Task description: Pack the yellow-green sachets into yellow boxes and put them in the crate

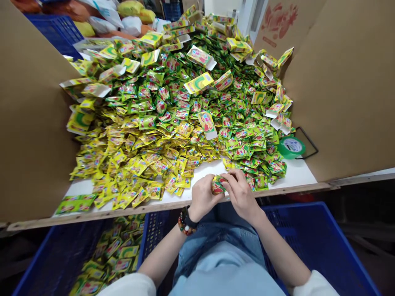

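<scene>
My left hand [202, 196] and my right hand [241, 195] come together at the table's front edge. Between them is a small green-and-red packet [217, 186], with the fingers of both hands closed on it and covering its ends. Just beyond my left hand lies a heap of yellow packets [135, 166]. Green packets [243, 142] with red pictures are heaped beyond my right hand. Small printed cartons lie on top, among them one with a white open flap [207, 124] and a yellow one [199, 83].
Brown cardboard walls [345, 90] flank the white tabletop [296, 170]. A green tape roll [291, 147] lies at the right beside a black wire frame. Below the edge stand blue crates [321, 238], the left one holding filled packs [119, 250]. Sacks [106, 20] are piled behind.
</scene>
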{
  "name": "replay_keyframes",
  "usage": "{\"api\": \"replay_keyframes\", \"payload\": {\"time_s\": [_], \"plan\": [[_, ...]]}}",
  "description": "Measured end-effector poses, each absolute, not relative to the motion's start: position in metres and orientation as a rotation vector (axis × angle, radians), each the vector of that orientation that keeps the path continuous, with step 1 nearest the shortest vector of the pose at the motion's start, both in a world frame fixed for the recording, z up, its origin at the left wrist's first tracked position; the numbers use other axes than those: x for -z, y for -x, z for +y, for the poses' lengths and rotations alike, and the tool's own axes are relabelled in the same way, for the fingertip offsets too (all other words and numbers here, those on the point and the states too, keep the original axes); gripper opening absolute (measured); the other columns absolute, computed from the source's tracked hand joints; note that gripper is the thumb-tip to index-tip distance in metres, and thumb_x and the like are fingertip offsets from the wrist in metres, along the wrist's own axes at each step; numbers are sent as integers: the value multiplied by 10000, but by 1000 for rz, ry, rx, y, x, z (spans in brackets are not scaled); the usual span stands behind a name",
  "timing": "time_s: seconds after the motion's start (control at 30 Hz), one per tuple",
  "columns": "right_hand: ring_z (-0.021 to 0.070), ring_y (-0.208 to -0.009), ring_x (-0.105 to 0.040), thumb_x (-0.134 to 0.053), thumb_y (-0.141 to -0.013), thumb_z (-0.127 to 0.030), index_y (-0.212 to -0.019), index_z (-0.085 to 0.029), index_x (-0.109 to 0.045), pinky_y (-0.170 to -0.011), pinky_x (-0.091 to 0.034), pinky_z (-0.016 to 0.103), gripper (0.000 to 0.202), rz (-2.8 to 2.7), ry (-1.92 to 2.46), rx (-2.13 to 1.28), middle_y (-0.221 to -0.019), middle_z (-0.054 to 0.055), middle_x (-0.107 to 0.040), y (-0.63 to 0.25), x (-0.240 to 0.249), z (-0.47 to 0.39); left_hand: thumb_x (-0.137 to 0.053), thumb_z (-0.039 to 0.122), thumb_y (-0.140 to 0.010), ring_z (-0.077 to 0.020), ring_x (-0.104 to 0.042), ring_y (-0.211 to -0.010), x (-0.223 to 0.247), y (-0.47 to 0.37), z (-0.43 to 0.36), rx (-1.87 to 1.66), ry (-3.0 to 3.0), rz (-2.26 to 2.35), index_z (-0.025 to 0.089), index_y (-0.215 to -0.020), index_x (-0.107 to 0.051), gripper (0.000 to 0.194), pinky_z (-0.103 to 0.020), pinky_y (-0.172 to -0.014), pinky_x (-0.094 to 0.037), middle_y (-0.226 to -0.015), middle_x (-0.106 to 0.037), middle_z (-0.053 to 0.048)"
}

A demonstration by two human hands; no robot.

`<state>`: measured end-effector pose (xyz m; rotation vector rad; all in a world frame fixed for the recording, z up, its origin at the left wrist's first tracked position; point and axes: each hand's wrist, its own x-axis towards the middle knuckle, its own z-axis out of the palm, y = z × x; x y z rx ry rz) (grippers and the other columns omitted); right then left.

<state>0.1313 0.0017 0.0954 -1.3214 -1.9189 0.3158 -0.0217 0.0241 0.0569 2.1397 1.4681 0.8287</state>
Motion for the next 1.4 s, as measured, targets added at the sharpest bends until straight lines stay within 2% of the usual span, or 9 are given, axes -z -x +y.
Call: {"api": "replay_keyframes", "payload": {"time_s": [0.2,0.43,0.53,0.63,0.8,1.1,1.23,1.3,1.4], "plan": [[227,-956,-532,-395,-897,-1,-1134,-186,-628,-840,-517,373,381,-2212,1340,-223,-993,89,-575,-139,-106,-2,-700,234,-647,-154,-554,-681,-44,19,12,-846,-1991,1430,194,-911,-521,322,-247,-604,-400,-780,-584,15],[262,-868,-588,-521,-838,18,-933,-177,-689,-655,-499,334,274,-2363,1794,-6,-887,115,-634,-120,-125,-8,-701,273,-682,-203,-616,-771,-30,15,4,-877,-2083,1469,177,-1024,-549,386,-298,-682,-467,-853,-643,-33],[240,-824,-612,-523,-829,33,-985,-178,-674,-630,-470,306,303,-2317,1893,-10,-910,108,-637,-114,-130,-1,-696,290,-704,-221,-632,-798,-25,13,3,-908,-2120,1502,168,-1071,-547,415,-314,-695,-482,-889,-657,-57],[186,-798,-614,-521,-865,-7,-1011,-202,-655,-657,-458,269,278,-2290,1695,-160,-962,71,-636,-120,-127,8,-703,320,-714,-225,-639,-816,-22,16,3,-939,-2091,1507,167,-1107,-530,455,-315,-695,-491,-914,-654,-58],[176,-855,-587,-511,-901,-43,-843,-177,-672,-751,-457,271,217,-2476,1268,-267,-912,60,-640,-141,-122,15,-688,288,-700,-217,-628,-830,-24,22,6,-885,-2099,1365,183,-1113,-525,456,-317,-714,-497,-926,-636,-46],[180,-846,-571,-595,-882,-98,-754,-168,-695,-698,-435,269,177,-2749,1310,-358,-868,47,-608,-153,-131,18,-701,267,-643,-251,-641,-892,-28,24,9,-705,-2163,1196,192,-1151,-537,539,-351,-772,-502,-978,-662,-57],[171,-828,-592,-493,-922,-73,-938,-174,-706,-736,-464,273,236,-2448,1348,-354,-910,62,-645,-142,-113,16,-695,262,-650,-226,-637,-833,-29,23,8,-756,-2070,1201,197,-1115,-554,490,-330,-745,-502,-923,-659,-35],[191,-873,-608,-463,-946,-112,-1082,-171,-677,-788,-480,301,260,-2165,1410,-292,-950,80,-672,-135,-103,11,-688,264,-663,-227,-636,-873,-27,22,7,-853,-2010,1231,194,-1138,-540,503,-341,-779,-509,-975,-660,-47],[239,-968,-581,-529,-933,-206,-1270,-174,-593,-842,-467,364,344,-2019,1441,-246,-1011,93,-682,-125,-96,-3,-659,272,-705,-229,-633,-960,-24,19,5,-997,-1923,1292,190,-1207,-501,533,-357,-837,-512,-1087,-651,-78]]}}
